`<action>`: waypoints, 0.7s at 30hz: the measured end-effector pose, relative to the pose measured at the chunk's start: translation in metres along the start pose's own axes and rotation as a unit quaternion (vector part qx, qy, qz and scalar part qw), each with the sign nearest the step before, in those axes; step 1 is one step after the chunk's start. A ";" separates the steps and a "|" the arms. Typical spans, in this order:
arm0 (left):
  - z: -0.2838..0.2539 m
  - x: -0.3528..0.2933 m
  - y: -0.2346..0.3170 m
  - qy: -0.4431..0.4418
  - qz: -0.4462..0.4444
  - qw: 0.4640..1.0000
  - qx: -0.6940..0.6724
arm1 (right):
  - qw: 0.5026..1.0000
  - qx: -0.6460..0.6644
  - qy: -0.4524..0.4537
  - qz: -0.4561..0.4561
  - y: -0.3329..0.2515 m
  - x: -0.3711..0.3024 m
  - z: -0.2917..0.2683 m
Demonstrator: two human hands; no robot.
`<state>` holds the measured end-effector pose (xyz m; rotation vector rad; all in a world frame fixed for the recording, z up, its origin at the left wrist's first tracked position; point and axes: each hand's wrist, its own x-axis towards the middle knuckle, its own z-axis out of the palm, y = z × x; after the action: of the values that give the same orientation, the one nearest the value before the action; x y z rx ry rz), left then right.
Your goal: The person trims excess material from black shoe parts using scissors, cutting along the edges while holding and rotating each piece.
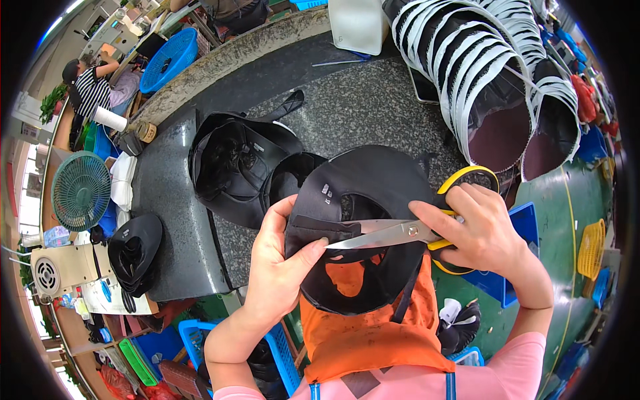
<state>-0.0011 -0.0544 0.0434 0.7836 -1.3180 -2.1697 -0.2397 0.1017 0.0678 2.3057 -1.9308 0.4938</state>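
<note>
My left hand (277, 267) pinches the near-left edge of a black moulded piece (390, 177) with a curved rim and large openings, its exact kind unclear. The thumb lies on top, close to the scissor tips. In my right hand (483, 223) are large scissors (383, 235) with yellow-and-black handles. Their steel blades point left and are slightly parted across a folded strip of the piece. Just beyond, on the dark speckled table, lies another hollow black piece (237, 163) with a strap. An orange apron (377, 333) covers my lap below the held piece.
White-edged black curved pieces (467, 67) stand nested in rows at the far right. A white plastic container (358, 27) is at the back. More black pieces (135, 253) lie left, near a green fan (81, 190). A blue bin (527, 230) sits low on the right. Another person (93, 87) sits far left.
</note>
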 end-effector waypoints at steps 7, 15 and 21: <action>0.005 -0.004 0.004 -0.005 0.018 1.000 -0.016 | 0.999 0.023 0.024 -0.017 0.006 -0.005 0.007; 0.003 -0.012 0.004 -0.020 -0.008 0.999 0.043 | 0.994 -0.039 0.073 -0.067 0.009 -0.002 0.008; 0.006 -0.013 0.004 -0.039 -0.038 0.997 0.046 | 0.995 -0.029 0.067 -0.067 0.008 -0.004 0.013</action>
<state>0.0043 -0.0436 0.0527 0.8042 -1.4591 -2.2312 -0.2458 0.1003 0.0535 2.2832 -1.6936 0.5563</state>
